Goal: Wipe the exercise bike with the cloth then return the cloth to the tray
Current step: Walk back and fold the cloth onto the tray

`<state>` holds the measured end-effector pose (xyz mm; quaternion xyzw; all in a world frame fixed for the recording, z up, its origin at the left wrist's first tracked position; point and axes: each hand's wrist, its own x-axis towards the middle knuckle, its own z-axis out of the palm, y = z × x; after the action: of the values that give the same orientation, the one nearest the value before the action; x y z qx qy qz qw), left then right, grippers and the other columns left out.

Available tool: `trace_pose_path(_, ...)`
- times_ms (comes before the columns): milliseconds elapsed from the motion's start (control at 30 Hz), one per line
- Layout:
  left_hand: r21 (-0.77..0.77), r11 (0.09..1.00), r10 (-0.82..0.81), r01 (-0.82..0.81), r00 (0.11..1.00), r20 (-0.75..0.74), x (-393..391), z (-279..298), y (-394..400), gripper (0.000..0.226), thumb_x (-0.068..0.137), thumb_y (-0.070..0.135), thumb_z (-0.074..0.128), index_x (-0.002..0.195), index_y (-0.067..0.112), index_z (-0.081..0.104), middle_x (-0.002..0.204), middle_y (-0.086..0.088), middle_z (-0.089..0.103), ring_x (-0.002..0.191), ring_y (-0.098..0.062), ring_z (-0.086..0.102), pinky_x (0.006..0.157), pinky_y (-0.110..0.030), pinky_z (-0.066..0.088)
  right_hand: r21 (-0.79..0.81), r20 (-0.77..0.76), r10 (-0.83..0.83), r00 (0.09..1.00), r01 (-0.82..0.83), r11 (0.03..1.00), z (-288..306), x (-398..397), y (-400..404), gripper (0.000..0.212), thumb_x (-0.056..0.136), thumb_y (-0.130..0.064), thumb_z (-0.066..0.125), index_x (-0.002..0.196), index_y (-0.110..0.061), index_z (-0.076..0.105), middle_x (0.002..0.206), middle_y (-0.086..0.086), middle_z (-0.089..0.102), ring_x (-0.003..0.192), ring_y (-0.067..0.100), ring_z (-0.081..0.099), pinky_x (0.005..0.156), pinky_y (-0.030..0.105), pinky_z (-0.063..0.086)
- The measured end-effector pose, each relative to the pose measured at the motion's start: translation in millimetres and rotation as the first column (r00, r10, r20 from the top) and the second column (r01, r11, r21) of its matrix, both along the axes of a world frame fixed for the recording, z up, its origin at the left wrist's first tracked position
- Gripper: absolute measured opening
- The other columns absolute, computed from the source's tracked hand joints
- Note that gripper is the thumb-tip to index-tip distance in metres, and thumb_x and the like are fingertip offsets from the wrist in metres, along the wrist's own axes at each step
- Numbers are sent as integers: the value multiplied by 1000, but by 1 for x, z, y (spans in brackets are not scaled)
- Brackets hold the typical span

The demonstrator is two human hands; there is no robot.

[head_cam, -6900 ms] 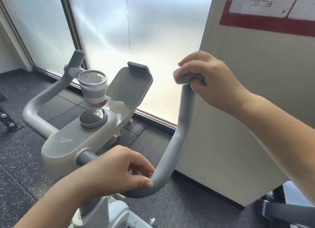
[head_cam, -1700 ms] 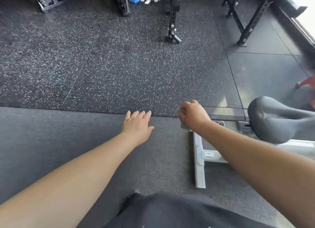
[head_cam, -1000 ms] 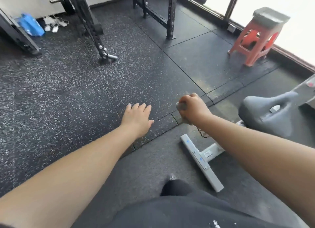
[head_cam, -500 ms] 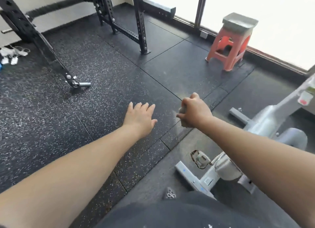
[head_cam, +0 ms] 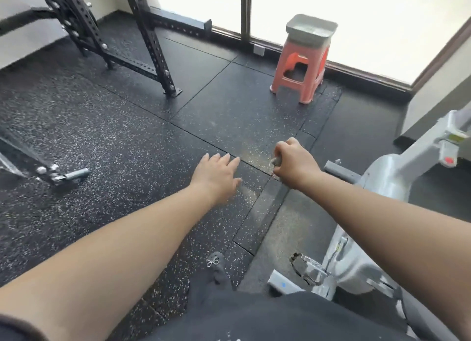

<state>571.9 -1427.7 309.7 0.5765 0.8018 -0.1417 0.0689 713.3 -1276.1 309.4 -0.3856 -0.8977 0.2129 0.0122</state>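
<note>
Bike [head_cam: 377, 187] low at the right, wiping looks finished, so this reads as the walk back. Right hand [head_cam: 293, 163] out front, fingers [head_cam: 280, 149] curled tight around the grey cloth [head_cam: 275, 161]. Left hand [head_cam: 216, 177] beside it, flat, fingers spread, holding nothing. Far ahead, the grey tray [head_cam: 311, 32] sits on the red stool [head_cam: 300, 70]: next, close that gap and drop the cloth in
</note>
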Motion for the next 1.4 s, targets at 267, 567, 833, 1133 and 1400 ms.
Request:
trace_pose_path(267, 28, 993, -110, 110, 994, -23, -138, 13, 82, 62, 98, 50, 25, 151, 20, 14, 157, -3, 25, 146, -25, 16, 119, -47, 8, 43, -59, -168, 984, 171, 984, 25, -104, 68, 11, 82, -16, 62, 92, -17, 59, 99, 3, 45, 84, 29, 57, 76, 34, 51)
trace_pose_path(567, 22, 979, -201, 201, 980, 5, -206, 7, 201, 64, 97, 52, 24, 152, 22, 11, 159, -1, 21, 147, -26, 11, 119, -49, 4, 26, -35, -311, 950, 312, 950, 20, -156, 162, 23, 82, -18, 67, 105, -15, 63, 111, 8, 48, 92, 29, 59, 81, 29, 46)
trace_pose_path(833, 22, 966, -257, 259, 965, -47, -272, 23, 354, 67, 96, 54, 25, 152, 23, 8, 160, -2, 13, 148, -26, 6, 119, -50, 0, 24, -77, -380, 922, 383, 923, 32, -209, 313, 19, 85, -13, 67, 104, -14, 62, 104, 2, 42, 81, 22, 55, 74, 24, 40)
trace_pose_path(1133, 81, 977, -196, 199, 979, -54, -367, 47, 492, 69, 95, 55, 25, 152, 22, 6, 160, -4, 13, 148, -26, 7, 118, -50, -2, 30, -76, -391, 917, 394, 919, 54, -298, 447, 32, 85, -23, 70, 114, -15, 60, 117, 9, 46, 95, 30, 57, 87, 35, 46)
trace_pose_path(1400, 140, 961, -234, 239, 971, -49, -467, 48, 637, 65, 96, 51, 26, 152, 22, 10, 160, -3, 16, 147, -25, 10, 119, -48, 0, 8, -114, -477, 872, 481, 877, 58, -380, 560, 28, 82, -22, 72, 108, -17, 63, 115, 10, 48, 97, 31, 58, 93, 38, 47)
